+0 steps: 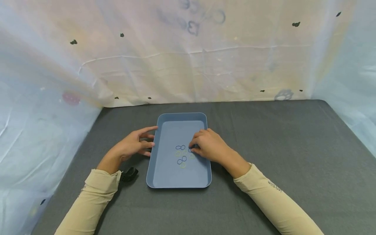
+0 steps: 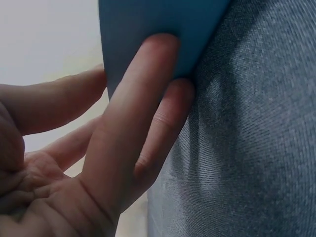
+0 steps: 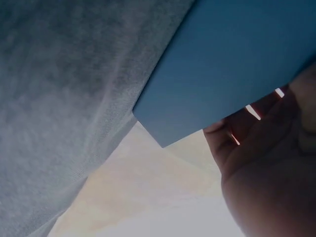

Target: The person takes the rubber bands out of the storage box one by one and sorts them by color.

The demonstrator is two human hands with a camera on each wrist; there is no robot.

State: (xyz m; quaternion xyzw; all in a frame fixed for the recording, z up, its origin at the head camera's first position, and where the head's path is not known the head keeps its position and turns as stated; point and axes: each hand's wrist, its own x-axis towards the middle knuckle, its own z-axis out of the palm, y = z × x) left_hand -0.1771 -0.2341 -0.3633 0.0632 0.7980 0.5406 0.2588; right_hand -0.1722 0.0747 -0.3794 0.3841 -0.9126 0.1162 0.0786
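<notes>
A blue-grey tray point(image 1: 164, 176) lies lengthwise before me. On its floor are several small thin rings, like rubber bands: dark blue ones such as this blue ring point(image 1: 182, 158) and pale yellow-green ones such as this yellow ring point(image 1: 183, 163). My left hand point(image 1: 133, 143) is at the tray's left side; its fingers point(image 2: 131, 94) are spread and fairly straight, tips against the outer wall. My right hand point(image 1: 210, 145) reaches over the right wall, thumb and forefinger pinching at a dark blue ring on the right of the group. In the right wrist view the tray wall hides those fingertips.
A dark grey cloth point(image 1: 279, 156) covers the table under the tray. Pale, printed sheeting point(image 1: 205, 75) hangs along the back and both sides. A black device point(image 1: 129, 174) sits at my left wrist, close over the cloth.
</notes>
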